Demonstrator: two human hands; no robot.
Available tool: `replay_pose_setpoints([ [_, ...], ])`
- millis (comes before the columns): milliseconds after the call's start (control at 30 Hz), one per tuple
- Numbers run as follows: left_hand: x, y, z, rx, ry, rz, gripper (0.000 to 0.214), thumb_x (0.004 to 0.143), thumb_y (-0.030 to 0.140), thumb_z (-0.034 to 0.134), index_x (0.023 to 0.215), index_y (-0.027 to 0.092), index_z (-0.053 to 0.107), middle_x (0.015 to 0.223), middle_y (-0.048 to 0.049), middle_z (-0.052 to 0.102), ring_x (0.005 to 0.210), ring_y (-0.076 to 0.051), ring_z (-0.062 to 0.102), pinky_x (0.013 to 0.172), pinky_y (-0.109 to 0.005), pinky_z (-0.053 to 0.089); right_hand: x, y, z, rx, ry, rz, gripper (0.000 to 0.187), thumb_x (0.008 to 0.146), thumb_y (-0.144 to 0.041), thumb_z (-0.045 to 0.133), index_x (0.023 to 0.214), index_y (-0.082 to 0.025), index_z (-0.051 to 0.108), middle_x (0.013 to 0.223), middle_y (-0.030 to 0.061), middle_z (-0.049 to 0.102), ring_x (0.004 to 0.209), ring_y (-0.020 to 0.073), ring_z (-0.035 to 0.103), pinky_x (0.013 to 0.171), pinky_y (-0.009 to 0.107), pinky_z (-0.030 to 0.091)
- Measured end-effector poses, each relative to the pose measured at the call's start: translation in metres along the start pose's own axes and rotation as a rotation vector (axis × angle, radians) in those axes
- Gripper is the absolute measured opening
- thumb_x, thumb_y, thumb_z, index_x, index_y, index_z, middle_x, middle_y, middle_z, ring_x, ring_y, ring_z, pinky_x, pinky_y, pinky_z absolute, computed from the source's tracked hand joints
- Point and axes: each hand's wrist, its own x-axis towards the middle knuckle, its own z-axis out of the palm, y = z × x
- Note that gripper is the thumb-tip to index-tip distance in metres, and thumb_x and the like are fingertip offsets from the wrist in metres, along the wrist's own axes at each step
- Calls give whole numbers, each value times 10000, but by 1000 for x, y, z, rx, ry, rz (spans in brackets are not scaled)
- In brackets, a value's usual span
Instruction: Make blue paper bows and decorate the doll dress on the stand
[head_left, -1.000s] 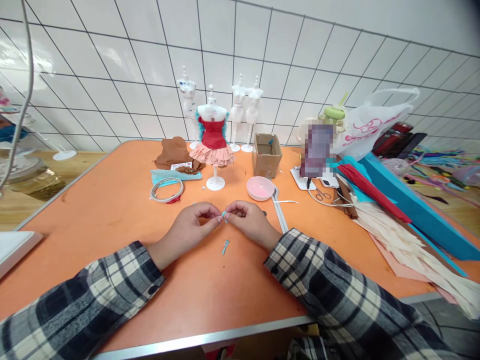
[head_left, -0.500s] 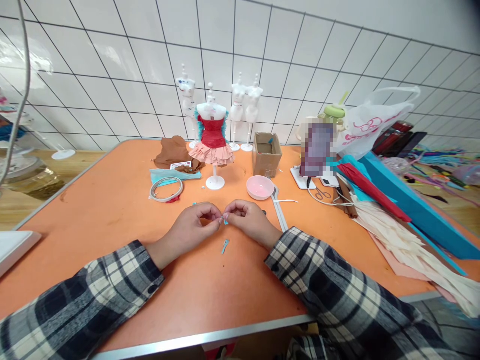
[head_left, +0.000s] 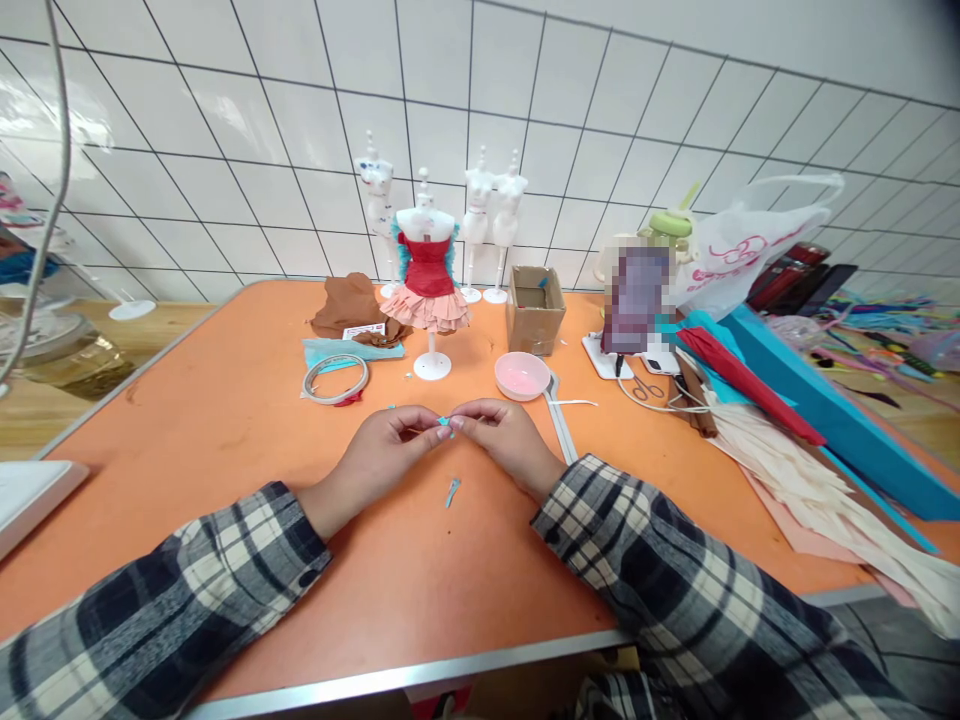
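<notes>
Between my fingertips is a tiny piece of blue crepe paper [head_left: 444, 421], pinched from both sides just above the table. My left hand [head_left: 386, 445] closes on its left side with thumb and forefinger. From the right, my right hand [head_left: 502, 440] pinches it the same way, and the fingertips of both hands nearly touch. A loose narrow blue scrap [head_left: 452, 492] lies on the table below my hands. Beyond them stands a small white dress form [head_left: 426, 265] wearing a red bodice, blue ruffles at the sides and a pink ruffled skirt.
A tape roll [head_left: 335, 380] and brown paper [head_left: 347, 305] lie at the left. Behind my right hand are a pink bowl [head_left: 522, 377], a cardboard box [head_left: 535, 310] and a grey strip [head_left: 559, 420]. Scissors [head_left: 646, 389] and cream paper [head_left: 810, 475] lie further right.
The blue piece now shows above my fingertips, where before it hung just below them. My fingers have shifted slightly on it; the loose scrap lies in the same place.
</notes>
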Motion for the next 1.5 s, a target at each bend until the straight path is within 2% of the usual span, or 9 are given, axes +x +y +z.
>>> replay_pose_setpoints([
  [567,0,-6,2,114,-37,64,267,772,432,646,797,172,703,764,-34,717,706,-174,640,661,-264,499,-4,-10,0,-179,-7,-6,102,737,-282,617,722,-181,606,713,-20,590,672,118,518,646,254,412],
  [767,2,-6,-3,11,-106,30,408,773,452,645,1069,177,695,956,-75,741,873,-227,667,796,-330,513,-2,-6,-2,-99,14,-102,162,765,-343,659,806,-187,655,777,6,634,743,142,559,696,276,441],
  [933,2,-5,-7,-95,-110,21,278,749,421,668,876,183,734,897,-61,740,853,-220,649,788,-320,502,-2,-7,-3,-172,21,-211,143,786,-342,683,810,-203,707,826,41,670,772,167,582,720,305,458],
  [1033,1,-5,-6,-329,-100,-47,216,701,309,687,872,182,726,891,-61,728,850,-206,645,763,-302,510,-3,-9,-5,-214,26,-280,118,795,-333,691,818,-225,731,801,36,653,753,165,565,713,310,455],
  [1100,1,-4,-8,-518,-132,-151,235,687,265,651,894,174,714,866,-75,717,767,-189,644,610,-256,500,-6,-12,-6,-261,47,-336,121,812,-346,681,840,-246,745,788,34,636,761,170,555,711,315,454],
  [1200,1,-1,-11,-649,-258,-357,261,761,378,583,823,152,699,761,-96,684,543,-137,565,358,-199,287,-12,-15,-6,-371,33,-430,156,844,-376,649,876,-276,764,790,38,614,750,172,551,703,316,459],
  [1300,1,1,-14,-701,-349,-431,308,759,463,625,730,159,666,673,-69,639,510,-120,538,350,-199,253,-16,-16,-6,-490,-19,-526,173,869,-377,615,878,-303,771,808,33,600,716,157,544,679,298,458],
  [1400,0,0,-14,-714,-294,-377,221,659,352,752,726,172,643,617,-11,588,522,-105,538,409,-195,334,-20,-17,-5,-543,-51,-590,186,889,-361,587,876,-297,761,832,36,605,736,155,550,686,289,451],
  [1500,0,-1,-13,-633,-151,-273,232,674,361,747,750,172,637,628,-5,589,525,-100,530,423,-189,347,-22,-19,-5,-539,-4,-507,221,865,-349,601,1045,-261,694,911,43,624,646,135,509,657,292,445],
])
